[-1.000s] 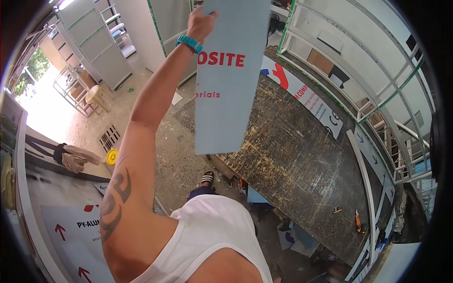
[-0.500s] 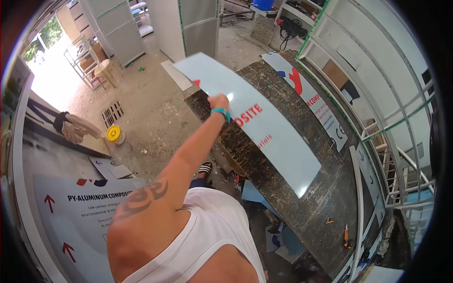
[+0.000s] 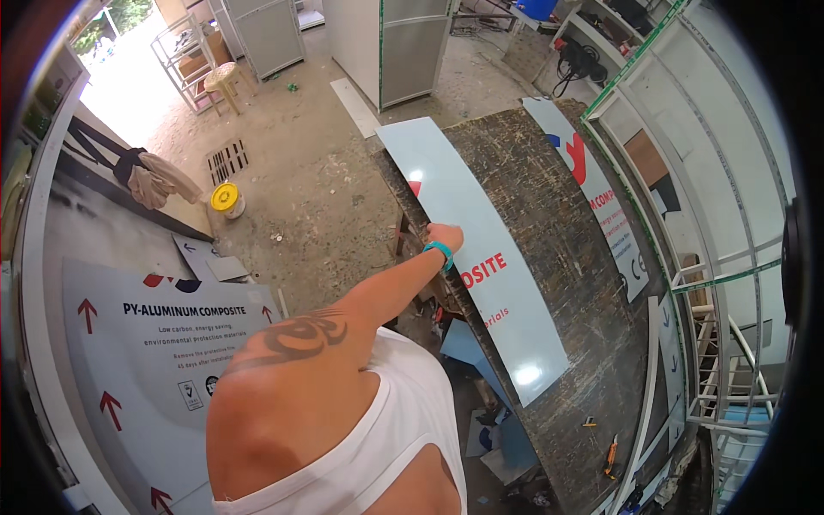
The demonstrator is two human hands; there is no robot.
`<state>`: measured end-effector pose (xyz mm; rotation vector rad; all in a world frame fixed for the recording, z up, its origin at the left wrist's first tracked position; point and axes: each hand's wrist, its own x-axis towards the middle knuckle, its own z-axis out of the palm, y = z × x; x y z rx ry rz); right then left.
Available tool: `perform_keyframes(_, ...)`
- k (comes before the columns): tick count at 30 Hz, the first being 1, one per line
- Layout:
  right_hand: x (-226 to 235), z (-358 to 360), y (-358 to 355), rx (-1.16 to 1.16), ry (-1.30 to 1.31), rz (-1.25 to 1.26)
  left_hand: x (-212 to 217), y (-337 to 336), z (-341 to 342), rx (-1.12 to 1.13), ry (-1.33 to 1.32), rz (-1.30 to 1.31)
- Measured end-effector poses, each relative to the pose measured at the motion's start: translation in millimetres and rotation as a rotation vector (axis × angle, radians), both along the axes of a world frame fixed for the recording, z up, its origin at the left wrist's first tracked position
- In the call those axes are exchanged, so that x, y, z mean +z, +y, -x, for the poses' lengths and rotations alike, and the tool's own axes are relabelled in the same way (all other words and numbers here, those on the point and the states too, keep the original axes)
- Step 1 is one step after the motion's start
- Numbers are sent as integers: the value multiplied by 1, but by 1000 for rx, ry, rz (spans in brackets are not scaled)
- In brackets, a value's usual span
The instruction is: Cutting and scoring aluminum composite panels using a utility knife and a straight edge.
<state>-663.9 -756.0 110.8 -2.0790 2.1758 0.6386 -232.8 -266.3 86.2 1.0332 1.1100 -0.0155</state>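
Note:
A long pale blue composite panel with red lettering lies flat along the near side of a dark, worn workbench. My left hand, with a teal band on its wrist, reaches out from the lower left and grips the panel's near long edge about halfway along. My tattooed left shoulder and white vest fill the lower middle. My right hand is out of view.
A second printed panel lies along the bench's far edge, beside a white and green metal frame. An orange-handled tool sits at the bench's end. A large printed sheet, a yellow tub and a floor grate are at left.
The panel was held upright in my raised left hand; it has swung down and now lies flat on the workbench, with my hand still on its edge.

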Motion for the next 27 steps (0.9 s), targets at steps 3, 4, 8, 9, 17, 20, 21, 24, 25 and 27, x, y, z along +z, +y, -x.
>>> perform_keyframes(3, -6, 11, -3, 4, -380, 257, 6, 21, 12, -402, 61, -62)
perform_keyframes(4, -8, 15, -3, 3, -420, 298, 8, 32, 17, -502, 78, -115)
perform_keyframes(8, -13, 27, -4, 10, -513, 393, 12, 89, 33, -641, -3, -378)
perform_keyframes(9, -13, 30, -4, 12, -525, 406, 11, 102, 37, -654, -35, -546)
perform_keyframes(17, -13, 49, -1, 19, -593, 513, -23, 193, 37, -242, 151, -929)
perform_keyframes(20, -8, 57, 4, 11, -601, 554, -27, 221, 30, -172, 228, -880)
perform_keyframes(21, -6, 60, 6, 7, -604, 571, -27, 228, 27, -148, 260, -951)
perform_keyframes(24, 2, 69, 14, -5, -629, 642, -23, 247, 14, -110, 274, -936)
perform_keyframes(25, 5, 72, 16, -6, -635, 665, -22, 253, 10, -134, 276, -927)
perform_keyframes(27, 15, 77, 22, -10, -660, 737, -21, 267, 0, -168, 284, -871)
